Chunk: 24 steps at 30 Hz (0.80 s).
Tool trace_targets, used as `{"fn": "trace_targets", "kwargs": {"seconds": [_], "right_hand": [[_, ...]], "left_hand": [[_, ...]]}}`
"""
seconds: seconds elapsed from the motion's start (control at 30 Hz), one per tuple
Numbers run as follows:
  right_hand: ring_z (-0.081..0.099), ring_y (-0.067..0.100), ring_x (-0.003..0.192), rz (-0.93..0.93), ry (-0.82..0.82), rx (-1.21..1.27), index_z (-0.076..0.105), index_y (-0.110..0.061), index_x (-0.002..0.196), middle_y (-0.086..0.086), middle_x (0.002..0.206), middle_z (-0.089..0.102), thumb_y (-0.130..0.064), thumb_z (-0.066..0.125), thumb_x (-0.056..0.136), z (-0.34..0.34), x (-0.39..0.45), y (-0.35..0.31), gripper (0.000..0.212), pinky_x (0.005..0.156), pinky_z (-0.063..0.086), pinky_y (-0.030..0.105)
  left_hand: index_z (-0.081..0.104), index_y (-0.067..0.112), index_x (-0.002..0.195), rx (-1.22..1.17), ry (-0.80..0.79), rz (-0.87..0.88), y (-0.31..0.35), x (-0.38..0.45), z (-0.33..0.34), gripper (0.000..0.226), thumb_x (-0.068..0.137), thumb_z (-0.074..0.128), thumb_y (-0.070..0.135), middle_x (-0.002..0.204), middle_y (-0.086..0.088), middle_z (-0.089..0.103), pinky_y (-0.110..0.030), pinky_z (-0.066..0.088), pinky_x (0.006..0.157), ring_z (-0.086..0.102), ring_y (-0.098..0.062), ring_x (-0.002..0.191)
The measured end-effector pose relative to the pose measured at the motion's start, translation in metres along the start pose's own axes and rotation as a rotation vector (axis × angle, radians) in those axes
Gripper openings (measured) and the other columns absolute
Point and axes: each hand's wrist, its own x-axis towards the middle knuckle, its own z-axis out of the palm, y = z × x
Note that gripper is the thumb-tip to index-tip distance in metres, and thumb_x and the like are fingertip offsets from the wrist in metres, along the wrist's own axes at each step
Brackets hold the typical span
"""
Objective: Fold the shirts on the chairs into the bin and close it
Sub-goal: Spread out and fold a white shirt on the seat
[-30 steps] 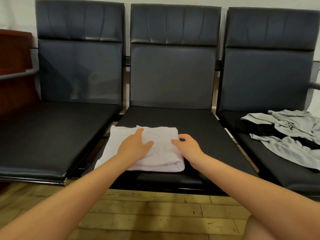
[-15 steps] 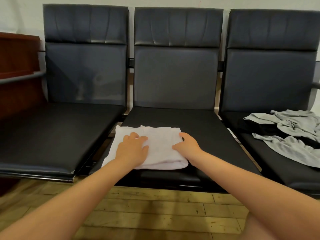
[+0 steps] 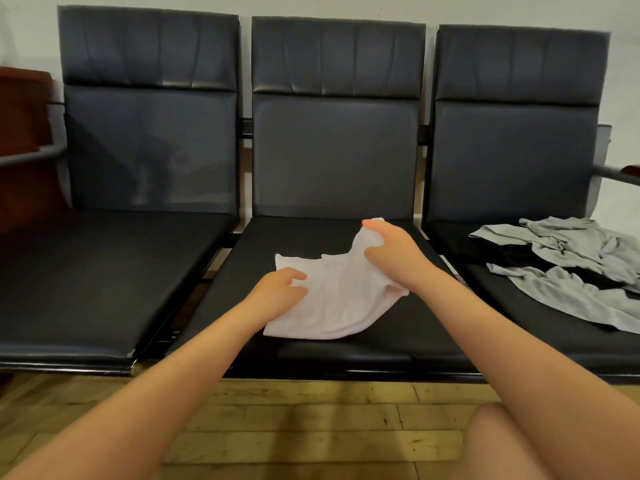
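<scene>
A folded white shirt (image 3: 337,299) lies on the seat of the middle chair (image 3: 346,351). My right hand (image 3: 391,252) grips its right edge and holds that side lifted off the seat. My left hand (image 3: 280,289) lies on the shirt's left part with fingers curled into the cloth, pinching it. A crumpled grey shirt (image 3: 575,268) is spread over the seat of the right chair (image 3: 519,150), partly over something black. No bin is in view.
The left chair (image 3: 104,271) has a bare black seat. A dark red wooden piece of furniture (image 3: 24,140) and a grey rail stand at the far left. Wooden floor (image 3: 311,420) runs in front of the chairs; my knee shows at lower right.
The shirt lay flat under both hands before. Now my right hand has raised its right edge up and back, and my left hand has closed on the left part.
</scene>
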Motion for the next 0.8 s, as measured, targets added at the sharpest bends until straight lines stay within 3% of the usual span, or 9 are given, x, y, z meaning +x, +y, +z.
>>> {"fn": "trace_targets", "kwargs": {"seconds": [0.1, 0.17, 0.27, 0.37, 0.47, 0.5, 0.6, 0.7, 0.8], "right_hand": [[0.046, 0.025, 0.125, -0.096, -0.026, -0.113, 0.035, -0.021, 0.147, 0.009, 0.143, 0.044, -0.007, 0.048, 0.096, 0.013, 0.002, -0.021, 0.055, 0.087, 0.034, 0.022], [0.049, 0.022, 0.118, -0.127, -0.084, -0.056, 0.037, -0.023, 0.146, 0.009, 0.141, 0.045, -0.011, 0.052, 0.095, 0.029, 0.002, -0.035, 0.055, 0.084, 0.037, 0.018], [0.061, 0.019, 0.103, 0.009, -0.306, 0.306, 0.038, -0.024, 0.145, 0.009, 0.132, 0.054, -0.022, 0.056, 0.096, 0.051, 0.000, -0.051, 0.052, 0.072, 0.048, 0.021], [0.069, 0.018, 0.087, 0.120, -0.381, 0.463, 0.048, -0.016, 0.135, 0.009, 0.114, 0.064, -0.027, 0.052, 0.099, 0.059, 0.002, -0.048, 0.038, 0.063, 0.050, 0.024], [0.064, 0.015, 0.088, 0.114, -0.126, 0.250, 0.060, -0.015, 0.123, 0.002, 0.106, 0.066, -0.024, 0.050, 0.098, 0.056, 0.008, -0.026, 0.029, 0.070, 0.051, 0.027], [0.061, 0.015, 0.093, 0.096, -0.072, 0.157, 0.059, -0.017, 0.124, 0.002, 0.112, 0.065, -0.022, 0.050, 0.097, 0.055, 0.009, -0.017, 0.029, 0.076, 0.050, 0.028], [0.054, 0.017, 0.108, 0.135, -0.089, 0.052, 0.043, -0.019, 0.140, 0.006, 0.132, 0.053, -0.029, 0.053, 0.096, 0.054, 0.004, -0.003, 0.046, 0.080, 0.041, 0.027], [0.048, 0.027, 0.122, 0.163, -0.170, -0.033, 0.029, -0.019, 0.147, 0.011, 0.141, 0.039, -0.039, 0.049, 0.096, 0.067, -0.006, -0.001, 0.059, 0.091, 0.044, 0.034], [0.049, 0.028, 0.118, 0.122, -0.229, -0.132, 0.025, -0.021, 0.149, 0.011, 0.139, 0.035, -0.041, 0.046, 0.096, 0.080, -0.018, -0.002, 0.060, 0.091, 0.045, 0.034]], "left_hand": [[0.056, 0.011, 0.129, -0.444, 0.123, -0.225, -0.001, 0.003, -0.013, 0.032, 0.098, 0.050, 0.019, 0.101, -0.003, 0.057, -0.028, 0.054, 0.078, 0.060, -0.016, 0.085], [0.054, 0.010, 0.131, -0.625, 0.178, -0.375, -0.001, 0.001, -0.022, 0.033, 0.099, 0.049, 0.019, 0.110, -0.010, 0.060, -0.030, 0.054, 0.080, 0.063, -0.021, 0.090], [0.045, 0.009, 0.139, -0.798, 0.175, -0.420, -0.002, -0.006, -0.027, 0.038, 0.104, 0.038, 0.021, 0.131, -0.022, 0.055, -0.034, 0.050, 0.081, 0.062, -0.033, 0.106], [0.050, 0.011, 0.132, -0.700, 0.168, -0.397, -0.004, -0.008, -0.025, 0.034, 0.104, 0.035, 0.023, 0.119, -0.018, 0.061, -0.030, 0.049, 0.072, 0.063, -0.030, 0.102], [0.055, 0.011, 0.087, -0.505, 0.169, -0.338, -0.011, -0.002, -0.021, 0.020, 0.098, 0.039, 0.019, 0.094, -0.010, 0.059, -0.032, 0.051, 0.075, 0.059, -0.024, 0.085], [0.055, 0.011, 0.091, -0.409, 0.148, -0.281, -0.015, 0.001, -0.018, 0.018, 0.096, 0.041, 0.021, 0.097, -0.008, 0.058, -0.034, 0.052, 0.079, 0.058, -0.022, 0.088], [0.047, 0.018, 0.134, -0.228, 0.151, -0.175, -0.016, 0.004, -0.013, 0.041, 0.095, 0.050, 0.030, 0.126, -0.003, 0.053, -0.034, 0.049, 0.088, 0.053, -0.018, 0.105], [0.040, 0.021, 0.142, -0.219, 0.174, -0.135, -0.012, 0.007, -0.010, 0.049, 0.095, 0.052, 0.029, 0.135, -0.004, 0.048, -0.029, 0.042, 0.084, 0.049, -0.016, 0.105], [0.040, 0.023, 0.142, -0.205, 0.138, -0.112, -0.015, 0.005, -0.008, 0.049, 0.094, 0.054, 0.021, 0.133, -0.007, 0.051, -0.033, 0.047, 0.091, 0.053, -0.021, 0.112]]}}
